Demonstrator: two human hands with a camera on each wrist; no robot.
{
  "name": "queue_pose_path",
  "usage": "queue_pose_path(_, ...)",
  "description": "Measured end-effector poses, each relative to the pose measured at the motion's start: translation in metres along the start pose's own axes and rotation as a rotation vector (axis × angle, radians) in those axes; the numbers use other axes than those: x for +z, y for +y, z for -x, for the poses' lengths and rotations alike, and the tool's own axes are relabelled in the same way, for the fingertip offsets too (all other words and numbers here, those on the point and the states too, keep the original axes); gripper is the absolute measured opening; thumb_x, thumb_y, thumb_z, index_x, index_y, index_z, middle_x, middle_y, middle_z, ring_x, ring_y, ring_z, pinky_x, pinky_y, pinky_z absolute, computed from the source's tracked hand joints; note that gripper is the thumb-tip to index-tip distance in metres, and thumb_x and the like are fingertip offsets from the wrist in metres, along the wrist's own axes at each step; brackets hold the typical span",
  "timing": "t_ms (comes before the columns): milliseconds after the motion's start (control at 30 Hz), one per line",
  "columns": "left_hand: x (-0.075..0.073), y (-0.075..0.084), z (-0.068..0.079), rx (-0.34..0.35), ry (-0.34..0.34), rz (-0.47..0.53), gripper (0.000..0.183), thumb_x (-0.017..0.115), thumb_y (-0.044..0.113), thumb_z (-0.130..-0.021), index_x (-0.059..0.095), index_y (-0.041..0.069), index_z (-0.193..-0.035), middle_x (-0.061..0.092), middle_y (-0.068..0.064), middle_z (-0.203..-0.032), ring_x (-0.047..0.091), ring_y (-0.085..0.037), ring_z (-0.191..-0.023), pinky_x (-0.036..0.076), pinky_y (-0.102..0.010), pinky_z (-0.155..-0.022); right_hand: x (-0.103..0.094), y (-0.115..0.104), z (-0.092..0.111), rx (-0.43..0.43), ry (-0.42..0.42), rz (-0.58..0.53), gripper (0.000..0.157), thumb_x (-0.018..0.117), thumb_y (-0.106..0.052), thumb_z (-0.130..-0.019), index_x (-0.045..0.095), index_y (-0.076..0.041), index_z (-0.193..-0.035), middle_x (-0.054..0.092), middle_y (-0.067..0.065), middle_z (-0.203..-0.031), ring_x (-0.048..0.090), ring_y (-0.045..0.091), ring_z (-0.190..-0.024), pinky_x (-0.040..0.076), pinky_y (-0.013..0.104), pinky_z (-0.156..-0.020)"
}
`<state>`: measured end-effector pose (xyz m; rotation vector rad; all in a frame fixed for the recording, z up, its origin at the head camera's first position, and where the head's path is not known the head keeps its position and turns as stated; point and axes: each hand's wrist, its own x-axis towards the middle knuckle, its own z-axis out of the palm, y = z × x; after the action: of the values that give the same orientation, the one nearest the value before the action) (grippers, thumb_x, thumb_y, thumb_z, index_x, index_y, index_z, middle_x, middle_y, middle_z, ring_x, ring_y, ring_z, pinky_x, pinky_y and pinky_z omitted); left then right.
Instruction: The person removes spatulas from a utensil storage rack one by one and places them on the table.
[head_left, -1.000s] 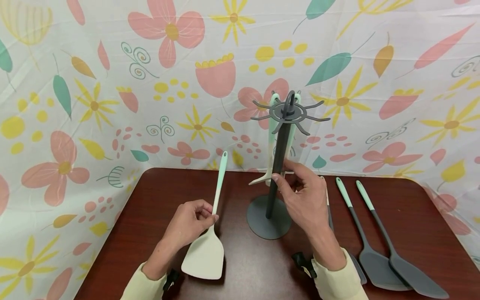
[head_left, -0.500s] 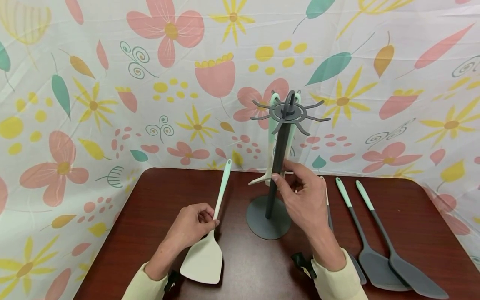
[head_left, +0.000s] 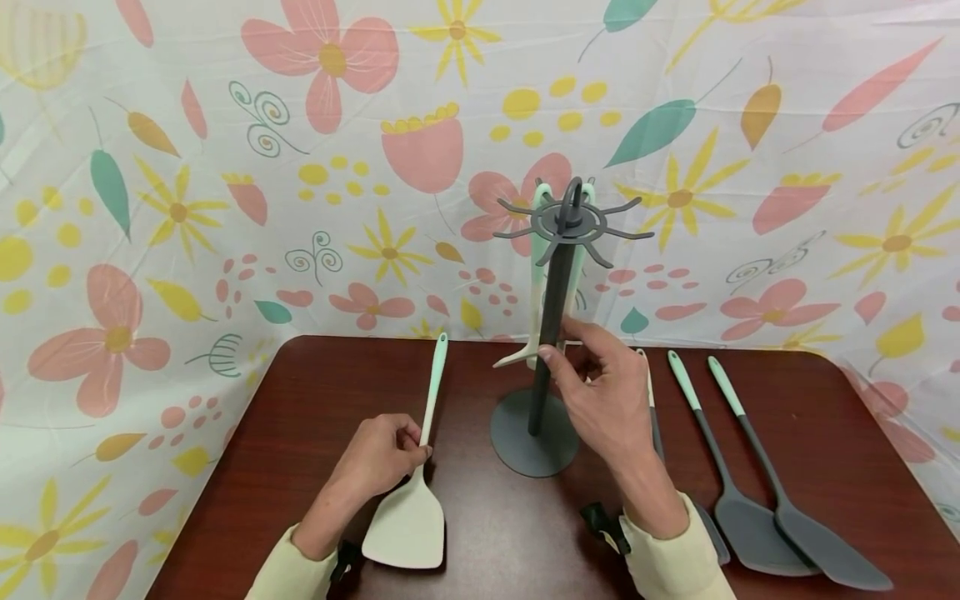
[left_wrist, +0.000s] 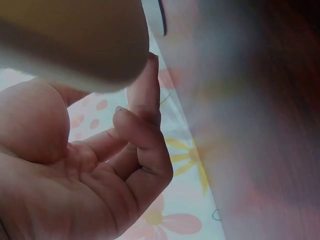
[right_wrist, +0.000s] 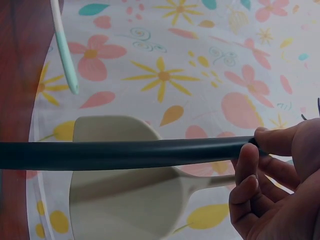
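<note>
one left hand is pinching a cream spatula above its blade, the right hand gripping a rack post, ideally steadily.

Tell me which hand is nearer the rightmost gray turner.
Right: the right hand grips the stand's pole, left of that gray turner; the left hand is farther left, pinching the cream turner.

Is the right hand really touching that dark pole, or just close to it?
Touching. The right wrist view shows it: the right hand pinches the dark pole between its thumb and fingers.
</note>
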<state>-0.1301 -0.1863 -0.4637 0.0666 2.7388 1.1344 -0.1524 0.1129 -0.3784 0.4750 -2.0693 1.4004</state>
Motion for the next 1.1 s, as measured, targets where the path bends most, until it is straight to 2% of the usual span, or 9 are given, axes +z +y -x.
queue_pose_path(433,0.01,-0.007,-0.002,-0.009,-0.006,-0.066,0.017,0.085,0.014,-0.089,0.069,0.013,-0.084,0.064,0.004,-0.074,0.056,-0.012,-0.063,0.046,-0.029,-0.058,-0.001,0.001,-0.001,-0.018,-0.005,-0.018,0.035,0.081,-0.004,-0.094,0.078,-0.017,-0.126,0.078,0.0,-0.103,0.06,0.011,-0.057,0.046,0.021,-0.053)
queue_pose_path(733,0.014,-0.009,-0.002,-0.045,0.002,-0.089,0.02,0.086,0.015,-0.088,0.066,0.012,-0.086,0.063,0.002,-0.074,0.055,-0.013,-0.063,0.046,-0.031,-0.057,-0.001,0.002,-0.001,-0.014,-0.016,-0.026,0.034,0.081,-0.004,-0.094,0.078,-0.016,-0.126,0.077,-0.001,-0.098,0.059,0.012,-0.056,0.046,0.021,-0.053)
queue_pose_path(1100,0.017,-0.014,-0.004,-0.056,0.024,-0.109,0.022,0.085,0.016,-0.085,0.065,0.011,-0.091,0.063,0.003,-0.075,0.057,-0.012,-0.065,0.047,-0.031,-0.06,-0.002,0.001,-0.001,-0.012,-0.018,-0.026,0.034,0.081,-0.004,-0.094,0.078,-0.017,-0.125,0.076,-0.001,-0.096,0.059,0.012,-0.057,0.045,0.021,-0.053)
